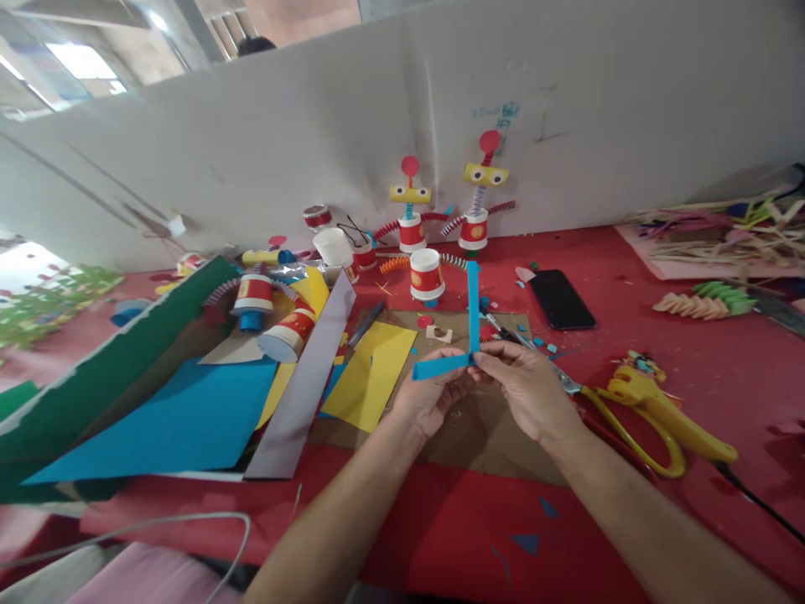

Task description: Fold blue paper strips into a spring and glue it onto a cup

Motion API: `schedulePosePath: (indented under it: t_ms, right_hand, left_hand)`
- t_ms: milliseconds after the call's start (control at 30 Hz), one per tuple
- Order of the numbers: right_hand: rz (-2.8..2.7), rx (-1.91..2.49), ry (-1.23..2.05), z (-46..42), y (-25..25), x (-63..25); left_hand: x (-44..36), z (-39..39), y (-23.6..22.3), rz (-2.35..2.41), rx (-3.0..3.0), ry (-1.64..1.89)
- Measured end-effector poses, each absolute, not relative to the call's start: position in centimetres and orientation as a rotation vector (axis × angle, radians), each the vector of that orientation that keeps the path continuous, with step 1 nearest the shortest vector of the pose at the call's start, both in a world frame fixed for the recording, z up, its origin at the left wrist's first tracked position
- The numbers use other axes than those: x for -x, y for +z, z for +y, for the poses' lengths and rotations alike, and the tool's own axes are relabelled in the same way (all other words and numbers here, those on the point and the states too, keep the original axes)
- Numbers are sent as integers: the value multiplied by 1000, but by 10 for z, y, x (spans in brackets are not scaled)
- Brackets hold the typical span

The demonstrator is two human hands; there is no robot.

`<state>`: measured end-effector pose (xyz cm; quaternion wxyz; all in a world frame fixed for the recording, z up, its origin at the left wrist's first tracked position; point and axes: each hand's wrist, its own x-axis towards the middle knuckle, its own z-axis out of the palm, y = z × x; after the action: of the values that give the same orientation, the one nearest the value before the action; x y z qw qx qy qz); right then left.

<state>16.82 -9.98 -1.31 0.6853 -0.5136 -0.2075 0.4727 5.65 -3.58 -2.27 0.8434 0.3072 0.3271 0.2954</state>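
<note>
Two blue paper strips (pixel 474 306) meet at a right angle in front of me, one pointing away and one to the left. My right hand (pixel 525 382) pinches their corner between thumb and fingers. From below and the left, my left hand (pixel 431 396) closes its fingers at the same corner, the left-pointing strip lying over it. Both hands are above a brown cardboard sheet (pixel 490 436). Just beyond the strips stands a red and white paper cup (pixel 427 275) with coiled paper arms, orange on the left and pale on the right.
Two finished-looking cup figures (pixel 412 231) stand by the white partition (pixel 283 134). Left are a green-sided box (pixel 119 352), blue card (pixel 169 419) and yellow card (pixel 371 377). Right are scissors (pixel 629 428), a yellow glue gun (pixel 672 411) with its cord, and a black phone (pixel 562 299).
</note>
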Motion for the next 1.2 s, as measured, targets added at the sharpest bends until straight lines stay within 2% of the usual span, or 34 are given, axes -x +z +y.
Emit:
schedulePosePath:
  t_ms: [600, 933, 1200]
  right_hand:
    - [-684, 1303, 899, -102, -20, -171]
    - [-673, 1183, 888, -103, -15, -165]
    - [-648, 1219, 864, -102, -17, -169]
  left_hand:
    - [-53, -34, -1, 763, -1087, 651]
    - [-58, -40, -5, 741, -905, 794]
    - [-57, -41, -4, 681, -851, 684]
